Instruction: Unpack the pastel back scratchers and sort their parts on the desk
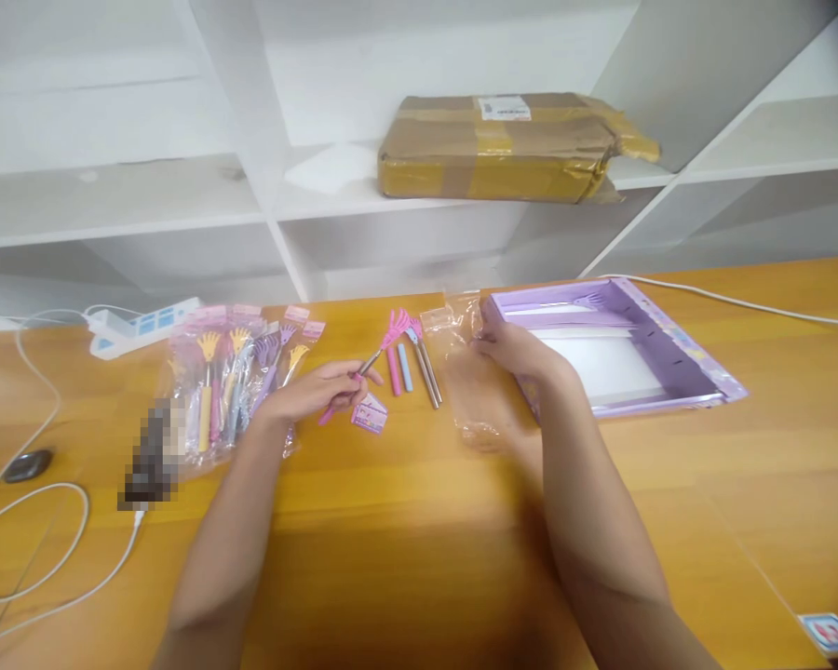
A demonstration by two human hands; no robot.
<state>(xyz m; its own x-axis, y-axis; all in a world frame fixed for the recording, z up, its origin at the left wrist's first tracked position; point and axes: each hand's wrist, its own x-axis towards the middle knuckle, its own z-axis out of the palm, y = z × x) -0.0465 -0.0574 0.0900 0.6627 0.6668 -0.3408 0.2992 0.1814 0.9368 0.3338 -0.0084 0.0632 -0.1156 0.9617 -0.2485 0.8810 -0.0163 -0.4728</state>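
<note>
My left hand (331, 386) is closed around a pink back scratcher (370, 361), whose hand-shaped head points up and to the right. Just below it lies a small pink printed card (370, 414). Beside the head are a loose pink handle (394, 370), a blue handle (406, 368) and metal rods (428, 372) with a blue scratcher head. My right hand (509, 346) pinches the edge of a clear plastic bag (471, 391) at the left side of a purple display box (677, 349). One purple scratcher head (590, 301) shows inside the box.
Several bagged back scratchers (234, 381) are piled on the left, by a white power strip (146, 324). White cables (76, 549) and a black mouse (28, 465) lie further left. A taped carton (499, 149) sits on the white shelf behind the wooden table (391, 558).
</note>
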